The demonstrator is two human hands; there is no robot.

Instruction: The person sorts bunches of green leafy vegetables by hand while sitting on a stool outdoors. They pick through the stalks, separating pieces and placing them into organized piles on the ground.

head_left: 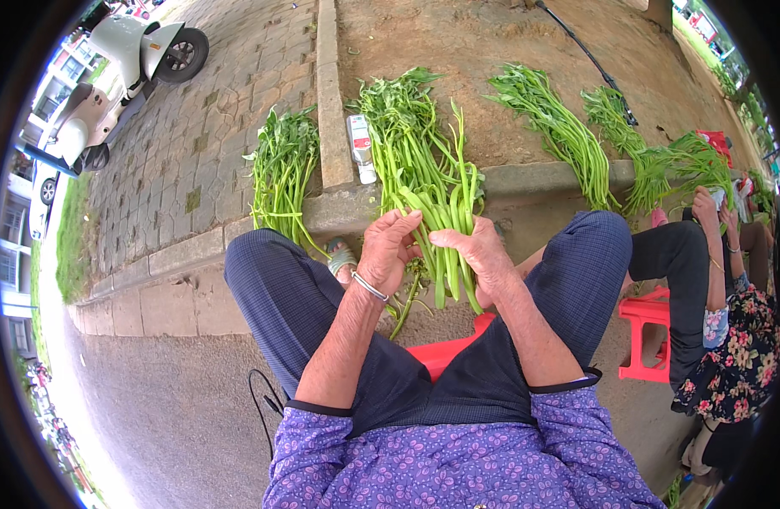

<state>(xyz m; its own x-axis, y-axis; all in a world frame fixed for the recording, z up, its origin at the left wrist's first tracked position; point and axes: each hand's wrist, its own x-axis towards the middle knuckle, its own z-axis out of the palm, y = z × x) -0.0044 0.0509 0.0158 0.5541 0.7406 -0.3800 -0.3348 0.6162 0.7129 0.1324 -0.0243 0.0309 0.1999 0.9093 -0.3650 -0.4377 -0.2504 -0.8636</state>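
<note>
Between my knees, my right hand [481,256] is wrapped round a bunch of water spinach stems [441,222], its thumb lying across them. The thick pale-green ends hang below the fingers. At the bunch's left edge, my left hand [388,252], with a bracelet on its wrist, is closed in a pinch on a stem. Just beyond both hands, a big pile of water spinach [402,119] lies over the curb, leaves pointing away. Loose stems [407,297] show below my left hand.
Another water spinach bundle [285,165] lies left, and a long one [559,127] right. A plastic bottle [361,150] leans by the pile. I sit on a red stool [447,349]. At right, a co-worker's hand [708,212] holds greens near a red stool [644,327]. A scooter [127,64] stands far left.
</note>
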